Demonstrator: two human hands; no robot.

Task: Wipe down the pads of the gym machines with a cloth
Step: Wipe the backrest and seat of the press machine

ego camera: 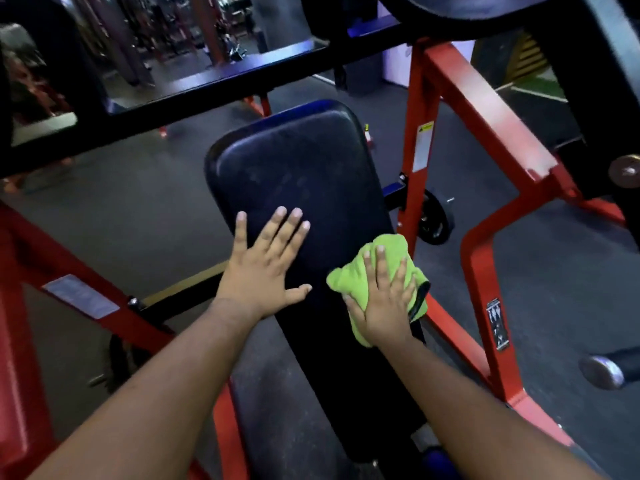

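Two bare forearms reach in from the bottom edge toward a long black padded bench (pixel 294 174) that runs away from the camera. The left hand (pixel 265 268) lies flat on the pad's left half, fingers straight and spread, holding nothing. The right hand (pixel 382 306) presses a crumpled lime-green cloth (pixel 349 282) against the pad's right edge, fingers straight on top of it; part of the cloth hangs over the side, and a dark underside or trim shows there, though blur makes it hard to say which. A red steel frame (pixel 485 140) stands close on the right of the pad, with a white and yellow warning label (pixel 424 143) on its upright, and more red tubing crosses the lower left. A black crossbar (pixel 207 88) passes over the far end of the pad. A black weight plate (pixel 436 220) sits low between pad and red upright, on the dark rubber floor (pixel 121 202). A chrome bar end (pixel 602 372) juts in at the right.
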